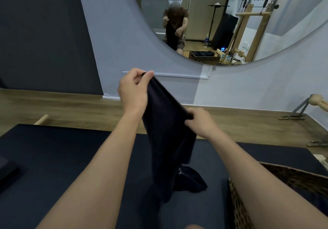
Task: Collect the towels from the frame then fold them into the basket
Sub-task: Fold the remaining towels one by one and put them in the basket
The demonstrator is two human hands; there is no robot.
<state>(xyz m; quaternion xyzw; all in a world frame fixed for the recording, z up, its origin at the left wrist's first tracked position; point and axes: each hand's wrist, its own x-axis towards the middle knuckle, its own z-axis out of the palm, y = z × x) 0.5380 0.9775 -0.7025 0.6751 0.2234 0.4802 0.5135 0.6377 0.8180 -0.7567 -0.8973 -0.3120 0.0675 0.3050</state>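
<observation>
— Above the dark mat, what are your hands doing?
— My left hand, raised, pinches one top corner of a dark towel between thumb and fingers. My right hand, lower, pinches the other end of that edge.
— And the rest of the cloth?
— It hangs between my forearms, its lower end near a crumpled towel lying on the mat. The wicker basket sits at my right

navy towel, brown woven basket, dark blue mat
</observation>
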